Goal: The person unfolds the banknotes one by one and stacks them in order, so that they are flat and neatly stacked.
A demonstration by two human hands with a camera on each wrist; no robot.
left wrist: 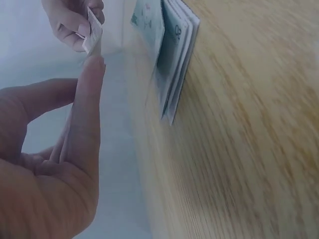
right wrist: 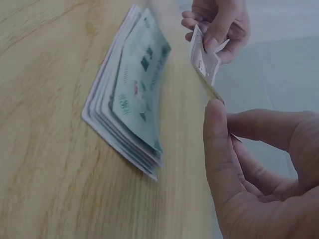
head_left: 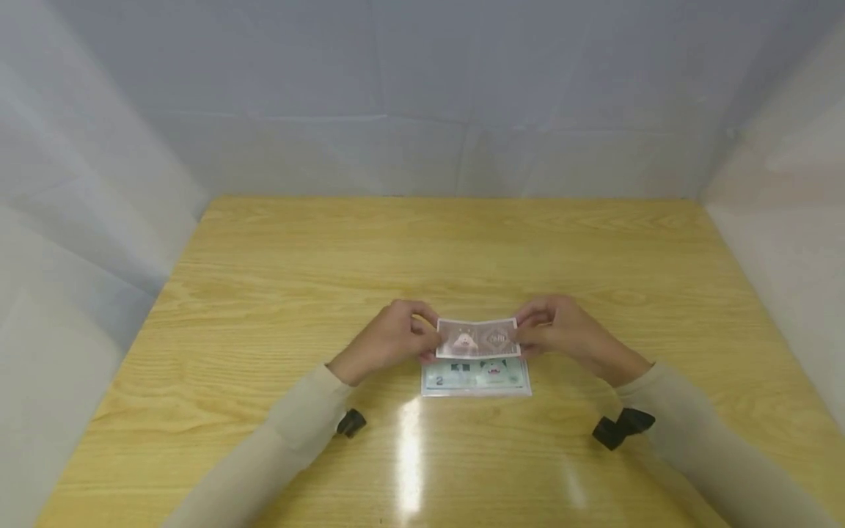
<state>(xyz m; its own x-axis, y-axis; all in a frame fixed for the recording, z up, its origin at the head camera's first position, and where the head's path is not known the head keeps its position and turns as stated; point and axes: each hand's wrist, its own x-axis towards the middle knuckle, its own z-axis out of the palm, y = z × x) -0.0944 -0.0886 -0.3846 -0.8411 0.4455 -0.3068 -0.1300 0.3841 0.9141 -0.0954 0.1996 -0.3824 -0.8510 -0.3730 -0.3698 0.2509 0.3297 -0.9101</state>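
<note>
A mauve-brown play banknote (head_left: 477, 339) with a white border and a pale cartoon figure is held by both hands, with a slight crease down its middle. My left hand (head_left: 399, 334) pinches its left end between thumb and fingers, and my right hand (head_left: 561, 334) pinches the right end. Just below it on the table lies a stack of green play banknotes (head_left: 475, 383), marked with a 2; its upper part is hidden by the held note in the head view. In the right wrist view the stack (right wrist: 139, 89) shows several layers, its top note curling up.
The wooden table (head_left: 297, 264) reaches back to a pale sheet wall (head_left: 422, 154), with white sheets on both sides. A small black wrist mount (head_left: 352, 423) sits under the left sleeve, and another black mount (head_left: 620, 427) under the right. Light glares off the table in front of the stack.
</note>
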